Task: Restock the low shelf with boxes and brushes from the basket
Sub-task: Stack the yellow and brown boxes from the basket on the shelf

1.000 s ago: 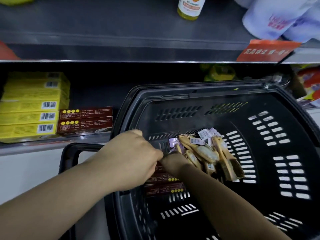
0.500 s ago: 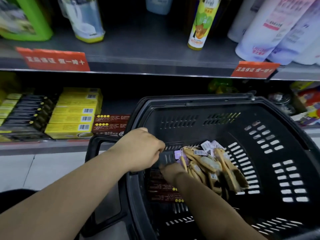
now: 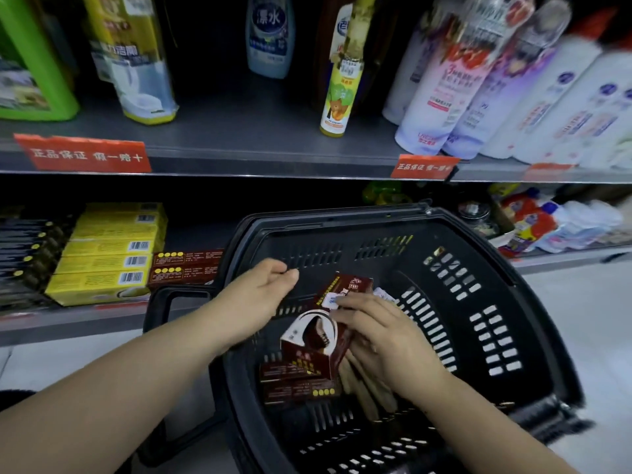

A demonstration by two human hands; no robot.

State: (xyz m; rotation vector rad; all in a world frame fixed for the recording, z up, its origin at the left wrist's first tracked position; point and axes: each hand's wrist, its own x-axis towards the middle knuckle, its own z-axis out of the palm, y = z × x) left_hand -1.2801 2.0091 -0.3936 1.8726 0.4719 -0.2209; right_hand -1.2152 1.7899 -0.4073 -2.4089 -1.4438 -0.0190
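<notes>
A black slotted plastic basket [image 3: 393, 234] with a dull sheen fills the lower centre of the frame, holding glossy printed cardboard boxes [image 3: 309, 340] and wooden-looking brushes [image 3: 362, 388]; at upper left, smooth grey metal shelving [image 3: 239, 131] carries shiny plastic bottles [image 3: 434, 97].

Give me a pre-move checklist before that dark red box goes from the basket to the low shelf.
1. Right hand grips the dark red box: ok.
2. Box lifted clear of the basket: not ok, it sits inside.
3. Left hand free to help: ok, it holds nothing.
4. Matching red boxes on the shelf mark the spot: ok.
5. Room above that stack: ok.
6. Brushes clear of the box: cannot tell.
</notes>
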